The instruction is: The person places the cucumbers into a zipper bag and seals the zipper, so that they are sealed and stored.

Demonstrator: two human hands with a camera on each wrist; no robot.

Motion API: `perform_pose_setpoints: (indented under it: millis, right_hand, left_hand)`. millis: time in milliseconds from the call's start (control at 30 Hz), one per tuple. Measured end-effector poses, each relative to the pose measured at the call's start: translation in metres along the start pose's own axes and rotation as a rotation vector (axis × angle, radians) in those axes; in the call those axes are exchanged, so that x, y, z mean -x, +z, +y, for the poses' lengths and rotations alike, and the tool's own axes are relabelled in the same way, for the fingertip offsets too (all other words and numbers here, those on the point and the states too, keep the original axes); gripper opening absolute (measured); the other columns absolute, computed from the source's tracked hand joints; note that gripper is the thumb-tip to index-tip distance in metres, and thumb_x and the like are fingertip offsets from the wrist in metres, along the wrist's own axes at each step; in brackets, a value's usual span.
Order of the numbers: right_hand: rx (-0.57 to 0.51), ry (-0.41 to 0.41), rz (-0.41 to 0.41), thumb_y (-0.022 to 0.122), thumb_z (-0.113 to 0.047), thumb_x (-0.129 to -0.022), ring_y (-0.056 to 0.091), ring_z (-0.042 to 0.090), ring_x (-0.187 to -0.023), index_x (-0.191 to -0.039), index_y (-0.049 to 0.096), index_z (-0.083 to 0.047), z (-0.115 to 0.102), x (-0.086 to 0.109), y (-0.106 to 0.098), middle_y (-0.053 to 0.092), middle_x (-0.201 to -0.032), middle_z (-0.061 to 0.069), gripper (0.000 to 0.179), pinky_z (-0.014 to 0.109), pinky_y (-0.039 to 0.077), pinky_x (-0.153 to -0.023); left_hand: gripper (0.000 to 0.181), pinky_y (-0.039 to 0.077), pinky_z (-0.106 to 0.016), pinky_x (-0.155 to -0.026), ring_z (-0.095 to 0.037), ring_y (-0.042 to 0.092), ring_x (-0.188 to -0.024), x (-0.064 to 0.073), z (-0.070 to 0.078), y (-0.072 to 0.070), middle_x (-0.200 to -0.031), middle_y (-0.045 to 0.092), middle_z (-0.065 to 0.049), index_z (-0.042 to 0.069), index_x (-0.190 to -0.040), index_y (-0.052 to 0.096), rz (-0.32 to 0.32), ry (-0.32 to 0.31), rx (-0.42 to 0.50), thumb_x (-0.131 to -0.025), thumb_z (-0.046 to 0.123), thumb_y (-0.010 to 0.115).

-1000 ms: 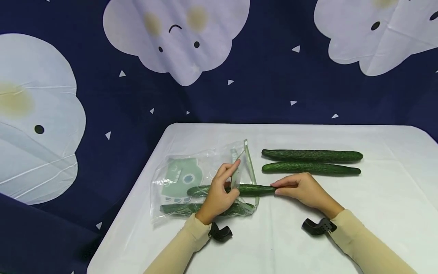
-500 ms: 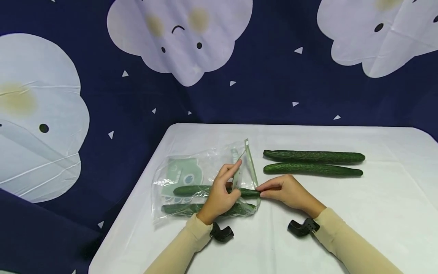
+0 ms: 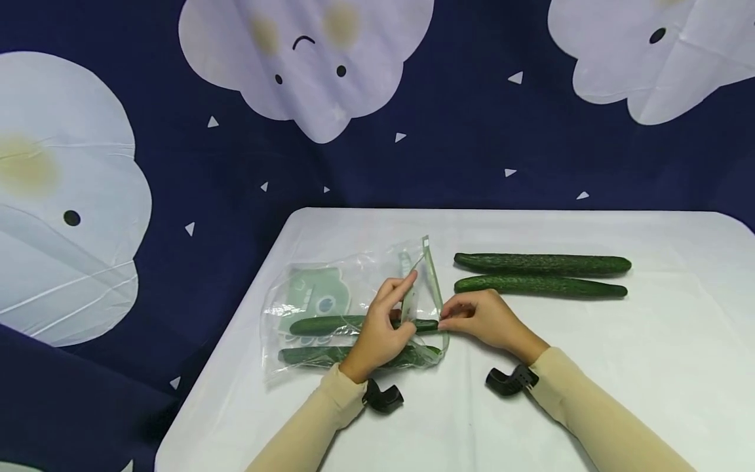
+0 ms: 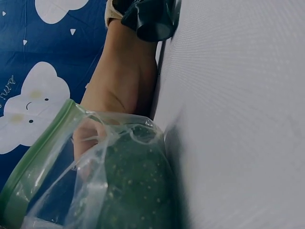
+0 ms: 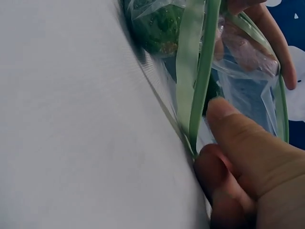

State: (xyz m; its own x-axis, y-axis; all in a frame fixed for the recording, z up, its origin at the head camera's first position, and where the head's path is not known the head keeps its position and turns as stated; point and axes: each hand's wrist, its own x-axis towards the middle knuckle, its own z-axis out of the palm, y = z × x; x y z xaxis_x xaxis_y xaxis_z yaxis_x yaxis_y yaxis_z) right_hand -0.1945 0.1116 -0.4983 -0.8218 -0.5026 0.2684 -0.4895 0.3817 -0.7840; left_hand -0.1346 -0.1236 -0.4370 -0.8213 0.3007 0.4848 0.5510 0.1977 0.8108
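A clear zip bag (image 3: 368,272) with a green dinosaur-like print and green-edged mouth lies on the white table. My left hand (image 3: 380,337) grips the bag's upper layer at the mouth, holding it apart from the lower one. Inside the bag, a cucumber (image 3: 321,325) runs under the left hand, its right end at the mouth. My right hand (image 3: 492,321) has thumb and curled fingers at that end; in the right wrist view the thumb (image 5: 224,109) meets the dark green tip (image 5: 214,90). A second cucumber (image 3: 309,356) lies in the bag nearer the front.
Two more cucumbers lie side by side at the back right, an upper one (image 3: 542,263) and a lower one (image 3: 542,286). The table (image 3: 660,341) has a white cover. A dark blue cloth (image 3: 460,170) with cloud faces hangs behind it.
My right hand has moved left and slid the cucumber deeper into the bag; its end now sits at the mouth. The left hand has stayed in place on the bag.
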Motion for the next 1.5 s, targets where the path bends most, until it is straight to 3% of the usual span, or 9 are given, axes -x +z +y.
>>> perform_pose_setpoints:
  millis: [233,467,667,833,967,1067,1267,1367,1500]
  right_hand:
    - [0.055,-0.03,0.024,0.086,-0.039,-0.079,0.062,0.006,-0.06,-0.085,0.073,-0.035,-0.005,-0.009,0.007,0.068,-0.078,-0.018,0.014,0.029,0.05,-0.056]
    - [0.057,-0.02,0.037,0.085,-0.038,-0.08,0.062,0.006,-0.064,-0.087,0.074,-0.034,-0.007,-0.006,0.006,0.067,-0.079,-0.018,0.013,0.028,0.05,-0.06]
    - [-0.016,0.011,0.101,0.082,-0.029,-0.085,0.07,0.008,-0.08,-0.098,0.08,-0.025,0.002,0.019,-0.013,0.074,-0.091,-0.014,0.014,0.026,0.055,-0.073]
    - [-0.218,0.081,0.218,0.079,-0.014,-0.089,0.072,0.015,-0.081,-0.105,0.078,-0.008,0.009,0.046,-0.046,0.076,-0.094,0.0,0.016,0.027,0.057,-0.071]
    - [-0.54,0.007,0.352,0.064,0.009,-0.094,0.074,0.021,-0.09,-0.114,0.065,0.018,0.021,0.065,-0.092,0.075,-0.103,0.014,0.022,0.033,0.059,-0.079]
    - [-0.62,-0.016,0.489,0.061,0.014,-0.093,0.073,0.019,-0.1,-0.119,0.06,0.023,0.036,0.082,-0.128,0.075,-0.11,0.013,0.028,0.029,0.056,-0.085]
    - [-0.484,0.178,0.693,0.072,0.007,-0.088,0.069,0.005,-0.103,-0.13,0.064,0.01,0.071,0.119,-0.177,0.075,-0.113,-0.003,0.042,0.013,0.051,-0.084]
    - [-0.212,0.334,0.592,0.076,-0.009,-0.091,0.066,-0.006,-0.1,-0.131,0.067,0.002,0.08,0.128,-0.184,0.072,-0.113,-0.015,0.042,0.009,0.049,-0.08]
    - [0.104,0.392,0.391,0.077,-0.033,-0.091,0.056,-0.016,-0.105,-0.132,0.069,-0.012,0.081,0.131,-0.185,0.063,-0.121,-0.023,0.046,0.005,0.044,-0.079]
  left_hand:
    - [0.09,0.053,-0.026,-0.072,-0.035,0.051,-0.104,0.003,-0.031,0.003,-0.126,0.05,-0.022,0.008,-0.157,0.04,-0.003,0.008,0.002,-0.071,-0.017,0.051]
    - [0.091,0.055,-0.029,-0.073,-0.043,0.052,-0.106,0.002,-0.033,0.001,-0.128,0.048,-0.026,0.014,-0.158,0.04,-0.016,0.006,0.028,-0.071,-0.012,0.051]
    - [0.091,0.055,-0.029,-0.073,-0.04,0.053,-0.104,0.001,-0.036,0.004,-0.127,0.049,-0.025,0.011,-0.158,0.039,-0.017,-0.002,0.04,-0.07,-0.014,0.051]
    - [0.09,0.053,-0.027,-0.071,-0.043,0.051,-0.101,0.001,-0.027,0.004,-0.125,0.049,-0.023,0.004,-0.156,0.039,-0.014,-0.007,0.034,-0.07,-0.019,0.05]
    - [0.085,0.053,-0.027,-0.072,-0.04,0.05,-0.1,0.001,-0.008,0.0,-0.123,0.05,-0.022,-0.004,-0.154,0.039,-0.012,-0.012,0.037,-0.071,-0.02,0.049]
    - [0.083,0.051,-0.027,-0.072,-0.036,0.05,-0.1,0.0,0.003,-0.003,-0.122,0.05,-0.02,-0.005,-0.153,0.04,-0.011,-0.02,0.037,-0.072,-0.02,0.049]
    - [0.084,0.05,-0.026,-0.072,-0.03,0.051,-0.102,0.001,0.006,-0.002,-0.123,0.051,-0.019,-0.004,-0.154,0.039,0.009,-0.025,0.036,-0.072,-0.019,0.049]
    - [0.084,0.049,-0.026,-0.071,-0.036,0.051,-0.1,0.001,0.005,-0.001,-0.123,0.051,-0.018,-0.004,-0.153,0.04,0.022,-0.02,0.03,-0.072,-0.019,0.05]
    - [0.083,0.044,-0.025,-0.068,-0.043,0.048,-0.097,0.001,0.005,-0.001,-0.122,0.052,-0.019,-0.004,-0.153,0.04,0.03,-0.015,0.018,-0.072,-0.018,0.049]
